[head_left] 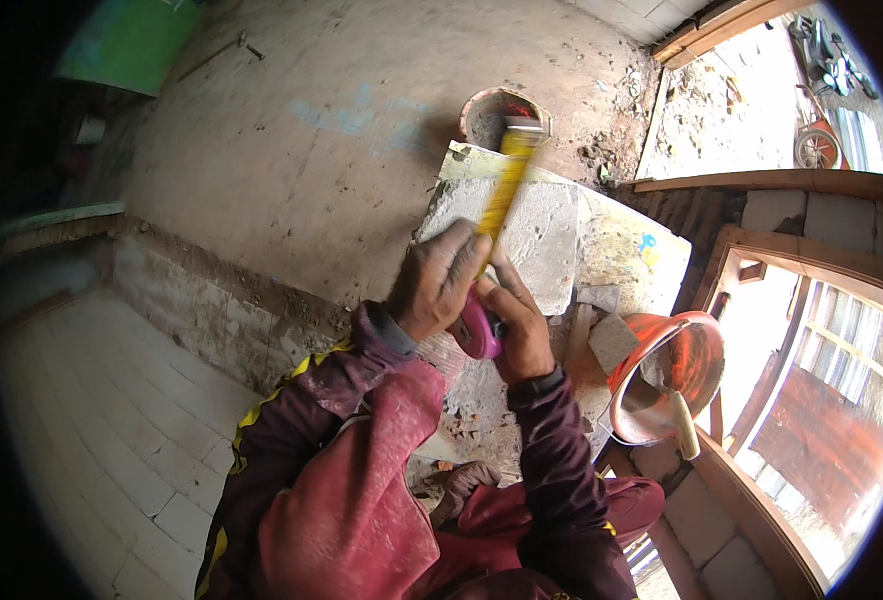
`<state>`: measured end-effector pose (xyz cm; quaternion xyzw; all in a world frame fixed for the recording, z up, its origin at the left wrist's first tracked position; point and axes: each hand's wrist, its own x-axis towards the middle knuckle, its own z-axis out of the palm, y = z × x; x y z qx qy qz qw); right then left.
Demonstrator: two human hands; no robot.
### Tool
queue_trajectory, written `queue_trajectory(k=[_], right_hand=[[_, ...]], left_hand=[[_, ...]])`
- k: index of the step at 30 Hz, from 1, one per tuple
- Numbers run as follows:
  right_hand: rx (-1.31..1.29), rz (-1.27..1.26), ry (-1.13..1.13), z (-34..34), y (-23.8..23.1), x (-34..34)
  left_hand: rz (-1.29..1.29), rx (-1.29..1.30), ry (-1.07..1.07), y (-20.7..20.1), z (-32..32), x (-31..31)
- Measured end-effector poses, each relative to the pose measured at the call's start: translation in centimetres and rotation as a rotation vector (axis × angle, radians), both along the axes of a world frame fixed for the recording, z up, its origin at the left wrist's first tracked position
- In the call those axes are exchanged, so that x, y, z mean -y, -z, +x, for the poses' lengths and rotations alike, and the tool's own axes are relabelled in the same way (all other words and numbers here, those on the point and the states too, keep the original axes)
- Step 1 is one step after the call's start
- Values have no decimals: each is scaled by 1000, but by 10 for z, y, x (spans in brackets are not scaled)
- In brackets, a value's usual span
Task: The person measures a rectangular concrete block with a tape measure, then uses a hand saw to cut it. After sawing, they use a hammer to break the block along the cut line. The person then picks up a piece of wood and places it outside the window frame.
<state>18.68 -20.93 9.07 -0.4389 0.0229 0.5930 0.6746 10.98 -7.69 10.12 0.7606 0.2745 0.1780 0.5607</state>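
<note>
A tape measure (478, 330) with a magenta case is between my two hands, in front of my chest. Its yellow blade (507, 190) is drawn out, slanting away and slightly right, with the end hook blurred. My right hand (522, 325) is closed round the case from the right. On the other side, my left hand (435, 280) has its fingers closed at the blade, close to the case. Under the blade, a pale grey block (554, 230) lies on a worn, light-coloured board (642, 245).
An orange bucket (704, 345) with a trowel handle (684, 425) over its rim stands at right. Beyond the board sits another bucket (484, 125). A hammer (244, 44) lies far left on the floor. Block walling (162, 370) runs along the left; wooden frames (762, 182) bound the right.
</note>
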Motion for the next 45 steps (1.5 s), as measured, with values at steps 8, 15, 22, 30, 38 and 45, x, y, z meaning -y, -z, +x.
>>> queue_trajectory(k=[8,15,22,30,38,45], right_hand=[[1389,-114,-614,121,-5,15],[1951,-55,-972,238,20,8],[1963,-345,-980,257,68,-18],[1829,-512,-915,249,65,-13],[1932,-401,-684,247,97,-4],[1949,-472,-665,244,97,-5]], left_hand=[[-575,50,-197,0,25,-62],[62,-239,266,38,68,-87],[283,-386,343,68,94,-88],[361,-426,341,79,94,-90],[366,-529,293,77,95,-87],[355,-508,243,77,94,-82]])
